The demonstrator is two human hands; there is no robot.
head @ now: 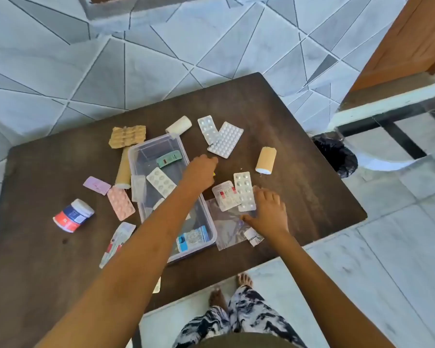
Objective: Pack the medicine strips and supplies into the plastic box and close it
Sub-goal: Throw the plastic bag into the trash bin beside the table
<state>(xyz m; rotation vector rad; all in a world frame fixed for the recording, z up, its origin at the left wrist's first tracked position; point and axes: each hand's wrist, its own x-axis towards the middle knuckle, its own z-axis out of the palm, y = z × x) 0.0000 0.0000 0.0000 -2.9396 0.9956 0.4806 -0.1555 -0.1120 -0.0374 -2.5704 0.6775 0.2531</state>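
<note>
— Which strip is next, and which hand takes it?

— From the head view, my right hand [268,217], fingers spread flat on nothing, sits at lower centre-right. The silver strip [245,191] lies touching its fingertips, toward the top of the frame, long axis running up-down.

— And your left hand [201,172]?

— Reaching across the plastic box [206,222] in mid-frame, fingers curled; whether it pinches something I cannot tell. I'd judge the right nearer.
</note>
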